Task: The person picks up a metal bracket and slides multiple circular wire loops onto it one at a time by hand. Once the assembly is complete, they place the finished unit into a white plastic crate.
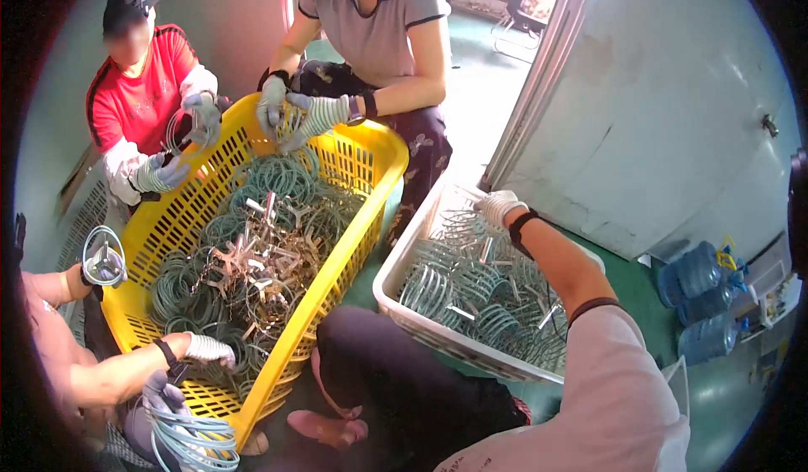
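Note:
My left hand [166, 399], in a grey-fingered glove, is closed on several pale blue-green wire rings [194, 440] beside the near corner of a yellow slotted basket [324, 291]. My right hand [500, 208], in a striped white glove, is at the far rim of a white basket [391, 291]. Its fingers are curled; what they hold cannot be made out. Blue-green wire rings [497, 304] stand in rows in the white basket. The yellow basket holds a heap of wire rings [181, 291] with shiny three-armed metal pieces [269, 257] on top.
Around the yellow basket are three co-workers in gloves. One at left reaches a hand [209, 350] into it and holds up a ring [103, 257]. Two others work at its far end. Blue water bottles [703, 304] stand at right, beyond a pale door [640, 110].

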A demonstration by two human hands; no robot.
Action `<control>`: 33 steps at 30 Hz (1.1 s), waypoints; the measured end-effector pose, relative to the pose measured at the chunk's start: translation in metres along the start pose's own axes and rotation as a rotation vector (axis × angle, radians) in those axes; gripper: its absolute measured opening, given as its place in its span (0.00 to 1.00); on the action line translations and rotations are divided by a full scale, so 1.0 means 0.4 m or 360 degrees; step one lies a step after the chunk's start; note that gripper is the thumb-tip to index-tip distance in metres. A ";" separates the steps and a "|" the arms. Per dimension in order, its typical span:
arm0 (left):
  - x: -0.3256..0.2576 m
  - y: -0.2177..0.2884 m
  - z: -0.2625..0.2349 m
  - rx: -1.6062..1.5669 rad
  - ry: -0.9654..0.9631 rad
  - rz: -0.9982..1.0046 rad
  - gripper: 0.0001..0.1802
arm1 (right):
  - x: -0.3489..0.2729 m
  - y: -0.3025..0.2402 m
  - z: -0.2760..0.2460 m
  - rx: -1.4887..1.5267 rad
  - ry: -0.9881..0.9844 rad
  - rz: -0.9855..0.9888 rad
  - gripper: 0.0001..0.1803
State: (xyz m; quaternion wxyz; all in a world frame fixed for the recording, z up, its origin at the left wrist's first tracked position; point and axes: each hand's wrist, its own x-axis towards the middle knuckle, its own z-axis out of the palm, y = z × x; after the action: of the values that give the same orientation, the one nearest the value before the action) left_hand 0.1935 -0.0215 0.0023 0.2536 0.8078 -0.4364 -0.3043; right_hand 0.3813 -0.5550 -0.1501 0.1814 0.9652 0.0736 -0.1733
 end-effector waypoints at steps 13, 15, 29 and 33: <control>-0.015 0.098 0.128 -0.1129 0.0299 0.0431 0.15 | 0.051 -0.069 -0.013 -0.0648 0.0313 -0.0288 0.15; -0.025 0.103 0.138 -0.1306 0.0343 0.0507 0.16 | 0.048 -0.057 -0.046 -0.0713 0.0350 -0.0356 0.15; -0.131 0.165 0.250 -0.2389 0.0720 0.1096 0.19 | -0.286 0.019 -0.402 0.0164 0.0532 -0.0582 0.07; -0.183 0.221 0.257 -0.2659 0.0915 0.1240 0.20 | -0.392 -0.050 -0.517 0.0804 0.0279 -0.1028 0.09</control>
State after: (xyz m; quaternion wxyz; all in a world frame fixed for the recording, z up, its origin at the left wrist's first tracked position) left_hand 0.0399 -0.0169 0.0112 0.9268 0.2090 -0.2377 -0.2019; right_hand 0.2952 -0.4713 0.0809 -0.1317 0.9177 0.3430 -0.1510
